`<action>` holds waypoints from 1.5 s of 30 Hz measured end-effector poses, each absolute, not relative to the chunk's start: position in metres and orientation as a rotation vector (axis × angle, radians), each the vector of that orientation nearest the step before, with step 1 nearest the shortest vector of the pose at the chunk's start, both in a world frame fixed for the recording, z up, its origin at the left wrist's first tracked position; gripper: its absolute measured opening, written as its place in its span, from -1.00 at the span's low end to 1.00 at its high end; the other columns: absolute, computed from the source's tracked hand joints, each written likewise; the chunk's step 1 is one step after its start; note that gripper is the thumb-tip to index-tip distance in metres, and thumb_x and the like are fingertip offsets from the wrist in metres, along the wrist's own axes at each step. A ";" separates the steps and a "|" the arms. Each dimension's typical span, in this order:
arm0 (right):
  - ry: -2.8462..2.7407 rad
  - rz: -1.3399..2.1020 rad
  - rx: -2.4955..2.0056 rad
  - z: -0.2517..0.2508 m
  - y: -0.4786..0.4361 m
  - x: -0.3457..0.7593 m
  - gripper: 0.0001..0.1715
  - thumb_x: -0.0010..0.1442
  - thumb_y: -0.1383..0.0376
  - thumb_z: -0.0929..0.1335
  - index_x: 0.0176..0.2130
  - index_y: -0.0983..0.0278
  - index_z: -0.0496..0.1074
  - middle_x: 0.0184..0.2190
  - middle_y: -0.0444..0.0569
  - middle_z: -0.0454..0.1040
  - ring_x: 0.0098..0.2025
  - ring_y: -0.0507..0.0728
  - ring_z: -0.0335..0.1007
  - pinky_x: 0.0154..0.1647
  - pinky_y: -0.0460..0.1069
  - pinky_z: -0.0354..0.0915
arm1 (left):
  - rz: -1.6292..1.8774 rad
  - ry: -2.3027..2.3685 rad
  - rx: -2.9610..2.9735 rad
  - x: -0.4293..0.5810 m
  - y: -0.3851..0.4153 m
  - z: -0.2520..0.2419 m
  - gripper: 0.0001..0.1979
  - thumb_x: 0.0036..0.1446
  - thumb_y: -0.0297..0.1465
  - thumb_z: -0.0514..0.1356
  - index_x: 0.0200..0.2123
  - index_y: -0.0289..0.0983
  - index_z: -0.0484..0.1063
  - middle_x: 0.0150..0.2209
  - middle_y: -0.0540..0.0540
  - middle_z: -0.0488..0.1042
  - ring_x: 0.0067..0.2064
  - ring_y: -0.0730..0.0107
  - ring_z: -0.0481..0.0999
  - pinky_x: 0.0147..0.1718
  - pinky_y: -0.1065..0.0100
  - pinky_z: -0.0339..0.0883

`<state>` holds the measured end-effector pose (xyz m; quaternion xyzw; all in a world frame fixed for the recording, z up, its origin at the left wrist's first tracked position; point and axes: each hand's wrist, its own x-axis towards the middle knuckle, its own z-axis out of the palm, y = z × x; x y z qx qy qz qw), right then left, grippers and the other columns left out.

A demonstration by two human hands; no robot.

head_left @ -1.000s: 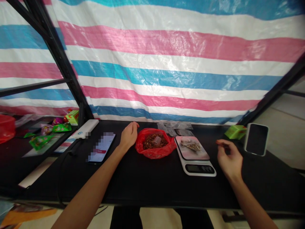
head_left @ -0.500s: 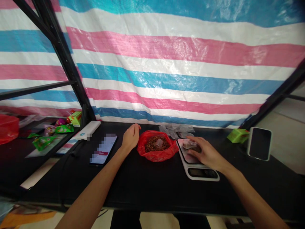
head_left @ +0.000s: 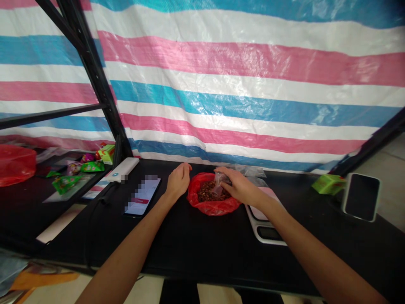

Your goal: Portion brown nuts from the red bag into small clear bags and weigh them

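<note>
A crinkled red plastic bag (head_left: 215, 208) stands open on the black table, holding many small brown pieces (head_left: 205, 191) that look like nuts or beans. Over its right side, my right hand (head_left: 236, 184) pinches a small clear plastic bag (head_left: 219, 184), which hangs low against the brown pieces. My left hand (head_left: 178, 181) rests at the red bag's left rim, its fingers curled closed and nothing showing in them. Partly under my right forearm lies a white digital scale (head_left: 267, 235) with a pinkish plate; its display is too dark to read.
Clear plastic bags (head_left: 253, 170) lie behind the scale. A phone (head_left: 144, 196) and a white power strip-like device (head_left: 124, 169) are on the left, with green packets (head_left: 66, 183) beyond. At right stand a green box (head_left: 327, 184) and a dark-screened device (head_left: 362, 196). Striped sheeting (head_left: 221, 93) hangs behind.
My right hand has lifted the small clear bag off the scale plate and moved it left over the red bag. My left hand stays beside the red bag. The view has shifted slightly.
</note>
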<state>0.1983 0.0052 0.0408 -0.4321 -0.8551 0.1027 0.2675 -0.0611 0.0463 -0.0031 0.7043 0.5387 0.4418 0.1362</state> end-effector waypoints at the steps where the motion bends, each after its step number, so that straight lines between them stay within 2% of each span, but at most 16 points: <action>1: -2.337 0.254 -1.166 0.039 0.008 0.194 -0.38 0.23 0.46 0.34 0.25 0.19 0.31 0.15 0.08 0.49 0.16 0.27 0.44 0.23 0.19 0.27 | 1.283 1.560 2.035 -0.061 0.046 -0.003 -0.55 0.45 -0.25 -0.18 -0.27 -0.19 0.47 -0.25 -0.10 0.59 -0.21 0.24 0.55 -0.23 0.29 0.27; 6: -2.423 0.200 -1.215 0.037 0.009 0.188 -0.43 0.24 0.44 0.37 0.22 0.23 0.34 0.06 0.10 0.54 0.10 0.28 0.46 0.17 0.18 0.29 | 1.277 1.569 2.027 -0.061 0.047 -0.004 -0.56 0.45 -0.25 -0.17 -0.27 -0.19 0.47 -0.26 -0.09 0.59 -0.22 0.24 0.55 -0.25 0.30 0.26; 10: -2.455 0.156 -1.188 0.036 0.006 0.186 -0.36 0.19 0.50 0.35 0.23 0.21 0.33 0.12 0.07 0.52 0.15 0.27 0.43 0.21 0.16 0.26 | 1.256 1.573 2.040 -0.060 0.046 -0.004 -0.54 0.45 -0.24 -0.18 -0.26 -0.18 0.48 -0.25 -0.10 0.60 -0.22 0.24 0.55 -0.26 0.31 0.26; 15: -2.461 0.117 -1.227 0.036 0.005 0.186 -0.45 0.26 0.37 0.38 0.22 0.18 0.36 0.09 0.06 0.54 0.11 0.29 0.46 0.17 0.19 0.28 | 1.260 1.561 2.042 -0.059 0.045 -0.002 -0.54 0.45 -0.24 -0.17 -0.26 -0.19 0.49 -0.24 -0.10 0.60 -0.20 0.24 0.56 -0.25 0.31 0.27; 20: -2.445 0.139 -1.199 0.042 0.005 0.186 -0.38 0.22 0.47 0.35 0.24 0.17 0.35 0.11 0.04 0.53 0.12 0.26 0.45 0.19 0.19 0.27 | 1.244 1.591 2.041 -0.061 0.045 -0.001 -0.54 0.45 -0.25 -0.17 -0.26 -0.19 0.49 -0.23 -0.10 0.61 -0.21 0.25 0.56 -0.26 0.31 0.27; 26: -2.251 0.296 -1.207 0.044 -0.009 0.215 -0.51 0.26 0.37 0.35 0.17 0.13 0.44 0.11 0.00 0.54 0.11 0.26 0.48 0.20 0.19 0.33 | 1.247 1.607 2.041 -0.063 0.045 0.001 -0.54 0.45 -0.24 -0.17 -0.26 -0.18 0.49 -0.25 -0.10 0.61 -0.20 0.24 0.56 -0.24 0.31 0.28; 30: -2.021 0.371 -1.340 0.033 -0.029 0.265 -0.55 0.29 0.20 0.38 0.15 0.15 0.48 0.07 0.03 0.58 0.06 0.29 0.54 0.16 0.19 0.40 | 1.250 1.595 2.065 -0.063 0.044 0.004 -0.54 0.45 -0.24 -0.17 -0.25 -0.18 0.50 -0.24 -0.10 0.61 -0.19 0.23 0.57 -0.23 0.31 0.30; 32: -2.011 0.388 -1.432 0.027 -0.038 0.290 -0.55 0.26 0.17 0.40 0.13 0.15 0.51 0.04 0.04 0.59 0.02 0.32 0.56 0.12 0.21 0.43 | 1.244 1.588 2.067 -0.062 0.044 0.003 -0.54 0.45 -0.24 -0.17 -0.25 -0.19 0.50 -0.24 -0.10 0.61 -0.19 0.24 0.57 -0.22 0.31 0.30; 34: -2.068 0.377 -1.437 0.023 -0.046 0.307 -0.53 0.22 0.22 0.41 0.12 0.13 0.52 0.05 0.02 0.59 0.05 0.33 0.53 0.16 0.25 0.40 | 1.228 1.585 2.067 -0.061 0.043 0.002 -0.55 0.45 -0.25 -0.16 -0.25 -0.19 0.50 -0.23 -0.09 0.61 -0.19 0.25 0.57 -0.23 0.31 0.30; 39: -2.050 0.364 -1.391 0.020 -0.061 0.329 -0.20 0.10 0.36 0.38 0.31 0.05 0.34 0.26 -0.01 0.40 0.29 0.33 0.30 0.36 0.30 0.17 | 1.185 1.576 2.095 -0.057 0.042 -0.002 -0.54 0.44 -0.24 -0.17 -0.26 -0.19 0.50 -0.26 -0.09 0.59 -0.22 0.25 0.56 -0.25 0.30 0.29; 42: -1.753 0.279 -1.397 0.006 -0.062 0.347 -0.25 0.06 0.36 0.33 0.25 0.10 0.38 0.23 0.00 0.42 0.28 0.30 0.28 0.38 0.27 0.09 | 1.212 1.573 2.094 -0.057 0.042 -0.002 -0.55 0.44 -0.26 -0.17 -0.26 -0.19 0.49 -0.25 -0.09 0.59 -0.21 0.25 0.55 -0.25 0.31 0.28; 45: -1.452 0.248 -1.439 -0.018 -0.061 0.371 -0.34 0.00 0.33 0.32 0.12 0.14 0.46 0.07 0.00 0.53 0.12 0.30 0.40 0.26 0.25 0.21 | 1.227 1.580 2.075 -0.058 0.042 -0.002 -0.57 0.43 -0.27 -0.16 -0.27 -0.19 0.48 -0.25 -0.08 0.59 -0.20 0.26 0.55 -0.24 0.31 0.27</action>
